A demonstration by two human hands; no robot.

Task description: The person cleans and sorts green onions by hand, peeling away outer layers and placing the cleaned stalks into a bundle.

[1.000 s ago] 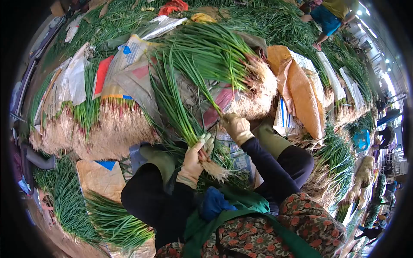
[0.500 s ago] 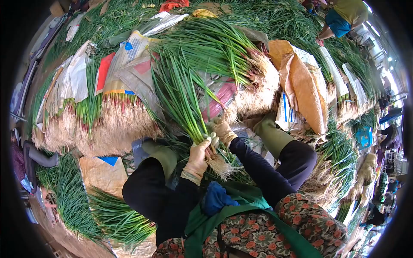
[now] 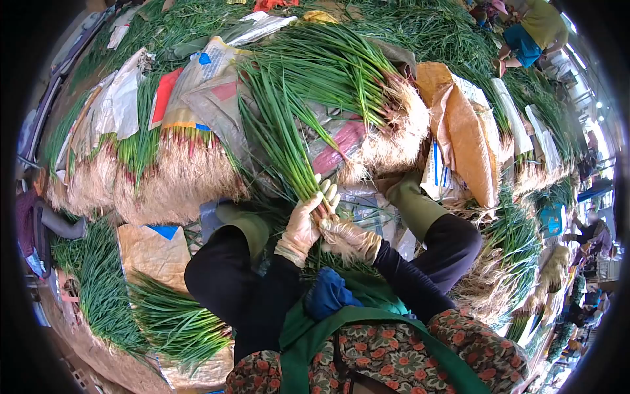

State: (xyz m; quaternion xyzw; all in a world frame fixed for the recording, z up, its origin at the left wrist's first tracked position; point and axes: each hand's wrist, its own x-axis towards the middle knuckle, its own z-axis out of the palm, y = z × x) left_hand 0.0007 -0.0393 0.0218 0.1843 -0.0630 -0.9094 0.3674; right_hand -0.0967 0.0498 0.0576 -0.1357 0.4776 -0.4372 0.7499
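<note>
My gloved left hand [image 3: 300,226] is wrapped round a bunch of green onions [image 3: 285,154], its long leaves pointing up and away from me. At the lower end of the bunch, my gloved right hand [image 3: 354,240] closes on the pale roots, partly hiding them. Both hands are close together between my knees. Just beyond them lies a larger heap of green onions [image 3: 328,72], its tangled roots [image 3: 400,134] facing right. A few loose stalks with a root clump [image 3: 352,172] rest at the heap's near edge.
Rooted green onion bundles [image 3: 177,180] lie at the left under sacking [image 3: 203,98]. A brown sack [image 3: 453,125] covers more at the right. Behind my left knee, cut leaves [image 3: 180,325] lie on brown sacking [image 3: 156,253]. Another person [image 3: 525,39] bends at the far right.
My right hand has moved from above the stalks beside my left hand down to the roots. My left hand keeps its hold on the bunch, its fingers a little straighter.
</note>
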